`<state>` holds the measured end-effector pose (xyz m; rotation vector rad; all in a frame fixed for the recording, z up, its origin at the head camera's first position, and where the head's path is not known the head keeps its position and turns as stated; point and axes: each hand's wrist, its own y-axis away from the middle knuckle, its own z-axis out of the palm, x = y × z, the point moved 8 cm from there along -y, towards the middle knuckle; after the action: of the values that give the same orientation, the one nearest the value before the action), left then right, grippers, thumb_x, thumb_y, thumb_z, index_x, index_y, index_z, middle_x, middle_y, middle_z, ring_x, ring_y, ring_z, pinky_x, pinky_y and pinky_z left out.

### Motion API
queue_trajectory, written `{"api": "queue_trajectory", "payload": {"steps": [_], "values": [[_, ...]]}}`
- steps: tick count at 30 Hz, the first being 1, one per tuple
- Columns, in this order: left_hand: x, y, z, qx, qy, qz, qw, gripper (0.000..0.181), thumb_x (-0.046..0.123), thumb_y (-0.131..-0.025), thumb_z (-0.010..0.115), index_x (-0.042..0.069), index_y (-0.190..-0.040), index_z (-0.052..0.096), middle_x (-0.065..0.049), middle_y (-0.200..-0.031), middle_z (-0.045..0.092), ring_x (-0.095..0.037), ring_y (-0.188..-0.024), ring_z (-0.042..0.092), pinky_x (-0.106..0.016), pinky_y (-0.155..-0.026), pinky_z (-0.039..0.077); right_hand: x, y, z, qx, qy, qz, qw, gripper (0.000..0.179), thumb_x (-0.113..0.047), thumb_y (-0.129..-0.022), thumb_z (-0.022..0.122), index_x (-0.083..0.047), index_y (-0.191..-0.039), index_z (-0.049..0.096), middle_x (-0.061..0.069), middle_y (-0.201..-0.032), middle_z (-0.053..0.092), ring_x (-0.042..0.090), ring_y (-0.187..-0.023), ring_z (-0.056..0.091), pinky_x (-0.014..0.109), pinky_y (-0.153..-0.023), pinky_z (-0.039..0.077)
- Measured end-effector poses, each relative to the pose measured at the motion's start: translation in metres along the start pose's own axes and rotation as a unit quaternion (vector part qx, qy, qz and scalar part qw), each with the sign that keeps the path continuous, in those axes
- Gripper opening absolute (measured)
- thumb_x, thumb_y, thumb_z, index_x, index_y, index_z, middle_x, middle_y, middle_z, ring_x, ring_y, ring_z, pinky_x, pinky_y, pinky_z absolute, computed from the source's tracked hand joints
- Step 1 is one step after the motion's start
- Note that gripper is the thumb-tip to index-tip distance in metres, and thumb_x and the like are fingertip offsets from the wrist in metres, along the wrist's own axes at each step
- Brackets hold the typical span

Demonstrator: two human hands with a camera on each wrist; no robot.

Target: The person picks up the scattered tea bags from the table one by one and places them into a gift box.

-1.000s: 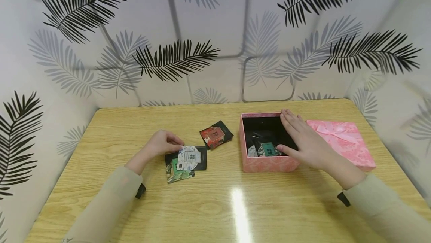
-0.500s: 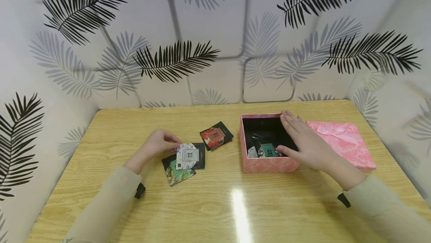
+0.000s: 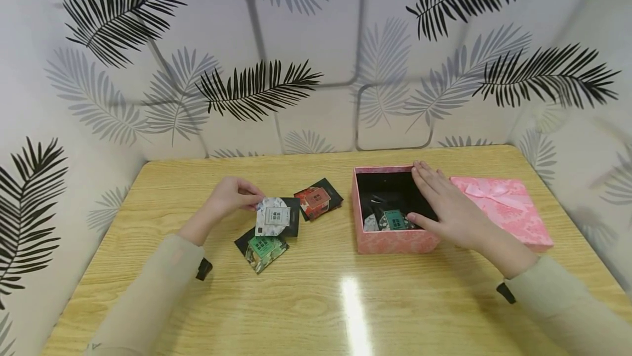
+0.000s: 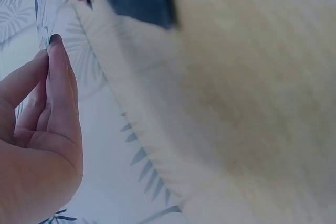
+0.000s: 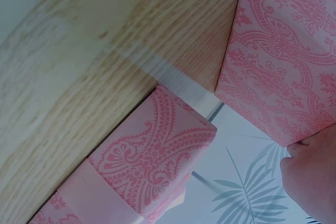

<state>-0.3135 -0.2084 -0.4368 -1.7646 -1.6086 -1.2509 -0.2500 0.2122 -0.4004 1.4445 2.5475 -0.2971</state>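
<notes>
My left hand [image 3: 228, 201] pinches the left edge of a flat square packet with a white floral and black front [image 3: 277, 218], lifted a little off the table. In the left wrist view, thumb and fingertips meet on the packet's edge [image 4: 46, 22]. Below it lies a green-labelled packet [image 3: 263, 248]; a red packet [image 3: 317, 200], seemingly with another under it, lies to the right. My right hand [image 3: 450, 212] rests across the right rim of an open pink box [image 3: 397, 242], fingers straight. Inside the black-lined box lie a teal-labelled packet [image 3: 394, 219] and a whitish one, partly hidden.
A pink lid with a ribbon bow [image 3: 503, 208] lies right of the box, partly behind my right hand. The wooden table [image 3: 276, 306] ends at a wall with leaf patterns [image 3: 306, 32]. A bright reflection crosses the table's front.
My left hand has raised the white and black packet and moved it slightly back, uncovering more of the green-labelled packet, which has turned. My right hand stays on the box.
</notes>
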Motion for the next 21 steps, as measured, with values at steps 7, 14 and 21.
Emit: {"api": "queue_trajectory", "payload": {"steps": [7,14,21], "values": [[0.023,-0.005,-0.003,0.006,-0.035,0.022,0.9991,0.02,0.005,-0.103,0.07,-0.009,-0.116,0.076,-0.025,-0.112,0.078,-0.004,-0.075,0.072,-0.043,-0.089,0.067,0.001,0.0,0.001,-0.001,0.001,0.0,1.0,0.095,-0.047,-0.105,0.063,0.002,-0.169,0.013,0.022,-0.178,0.012,0.041,-0.166,0.012,0.061,-0.134,0.013],[0.048,-0.018,0.004,0.006,-0.06,0.03,0.9977,0.019,0.008,-0.103,0.07,-0.005,-0.115,0.078,-0.021,-0.11,0.08,-0.005,-0.076,0.073,-0.046,-0.093,0.065,0.004,-0.001,0.003,-0.007,0.008,0.005,0.9999,0.096,-0.049,-0.105,0.062,0.001,-0.169,0.012,0.021,-0.179,0.01,0.041,-0.166,0.011,0.063,-0.133,0.015],[0.082,-0.027,0.015,0.0,-0.062,0.057,0.9964,0.019,0.007,-0.104,0.068,-0.006,-0.115,0.077,-0.023,-0.111,0.079,-0.007,-0.077,0.072,-0.04,-0.089,0.067,0.003,0.0,0.001,0.002,0.015,-0.006,0.9999,0.095,-0.048,-0.105,0.062,0.003,-0.168,0.014,0.023,-0.177,0.013,0.042,-0.165,0.014,0.059,-0.135,0.013]]}}
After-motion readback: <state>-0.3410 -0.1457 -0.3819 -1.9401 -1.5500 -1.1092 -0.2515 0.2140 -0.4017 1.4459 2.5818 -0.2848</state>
